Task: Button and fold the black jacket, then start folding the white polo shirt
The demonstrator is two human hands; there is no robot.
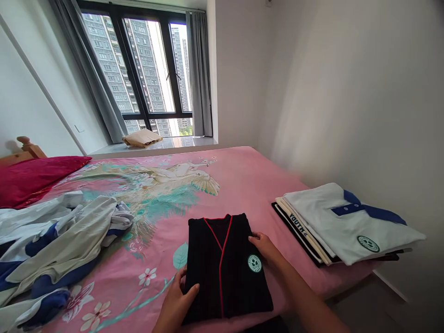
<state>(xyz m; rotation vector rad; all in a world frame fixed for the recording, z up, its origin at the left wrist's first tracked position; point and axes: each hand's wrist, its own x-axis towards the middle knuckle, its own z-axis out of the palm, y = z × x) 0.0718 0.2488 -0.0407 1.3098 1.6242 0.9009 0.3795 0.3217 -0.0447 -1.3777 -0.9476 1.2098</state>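
A folded black cardigan [208, 273] with red trim along its V-neck and front lies flat near the edge of the bed. A round green-and-white badge [254, 263] is on its right side. My left hand [176, 296] grips the lower left edge, thumb on top of the cloth and fingers along the side. At the upper right edge, my right hand [264, 247] pinches the fabric near the badge; some of its fingers are hidden.
A stack of folded clothes with a white, blue-collared polo shirt [319, 212] on top sits at the right. Rumpled white and blue clothes [69, 245] lie left on the pink bedsheet [239, 171]. A red pillow [38, 178] is behind them; a beige folded item [142, 138] rests on the windowsill.
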